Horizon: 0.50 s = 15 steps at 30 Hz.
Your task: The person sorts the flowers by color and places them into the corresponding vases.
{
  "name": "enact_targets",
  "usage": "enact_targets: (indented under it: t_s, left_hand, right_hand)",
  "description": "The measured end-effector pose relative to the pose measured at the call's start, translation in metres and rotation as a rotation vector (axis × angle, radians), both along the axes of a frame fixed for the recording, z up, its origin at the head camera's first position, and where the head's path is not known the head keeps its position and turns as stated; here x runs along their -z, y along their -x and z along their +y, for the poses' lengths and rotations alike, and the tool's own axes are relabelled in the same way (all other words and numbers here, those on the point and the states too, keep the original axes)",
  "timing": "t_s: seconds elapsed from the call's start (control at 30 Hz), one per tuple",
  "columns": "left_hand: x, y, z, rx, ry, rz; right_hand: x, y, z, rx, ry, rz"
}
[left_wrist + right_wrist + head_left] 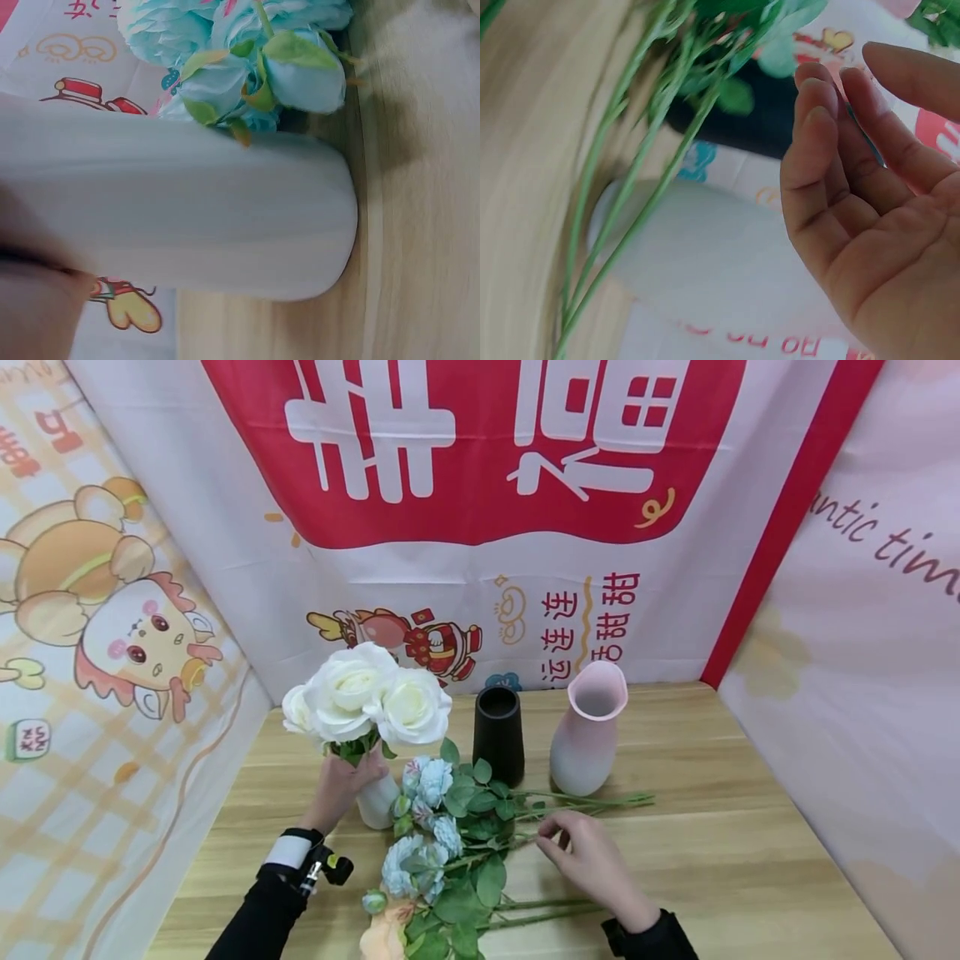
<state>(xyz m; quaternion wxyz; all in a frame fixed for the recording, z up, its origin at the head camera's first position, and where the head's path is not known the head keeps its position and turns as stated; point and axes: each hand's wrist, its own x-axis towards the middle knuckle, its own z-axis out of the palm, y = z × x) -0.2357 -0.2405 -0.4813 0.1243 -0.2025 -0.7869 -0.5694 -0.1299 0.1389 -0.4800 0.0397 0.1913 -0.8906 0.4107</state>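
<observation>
On the left, my left hand (347,781) grips the upper part of a white vase (378,803) that stands on the table and holds white roses (360,693). The left wrist view has the smooth side of this vase (225,210) close up, with pale blue flowers (300,71) next to it. My right hand (588,858) hovers by the green stems (592,800) of the flowers lying on the table. In the right wrist view that hand (877,195) has loosely bent fingers and nothing between them, apart from the stems (630,187).
A black vase (498,739) and a pink-and-white vase (588,735) stand at the back. Blue flowers (412,864) with green leaves lie across the middle of the wooden table (720,827), and a peach flower (386,935) lies at the front. Printed cloth walls surround the table.
</observation>
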Motion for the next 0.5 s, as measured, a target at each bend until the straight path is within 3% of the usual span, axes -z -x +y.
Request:
enact_targets:
  t_s: [0.13, 0.23, 0.3, 0.4, 0.5]
  left_hand:
    - [0.010, 0.004, -0.003, -0.017, 0.023, -0.021]
    - [0.012, -0.005, -0.001, -0.065, 0.042, -0.104]
    - [0.007, -0.018, 0.006, -0.115, 0.060, -0.213]
    - [-0.003, -0.040, 0.020, -0.198, 0.201, -0.425]
    - [-0.011, -0.058, 0.034, -0.219, 0.330, -0.598]
  right_hand:
    - [0.009, 0.001, 0.012, 0.058, -0.073, -0.037]
    - [0.015, 0.000, 0.018, 0.075, -0.089, -0.049]
    - [0.017, 0.000, 0.019, 0.076, -0.084, -0.055]
    - [0.019, 0.000, 0.021, 0.069, -0.072, -0.059]
    - [0.020, 0.000, 0.021, 0.071, -0.069, -0.062]
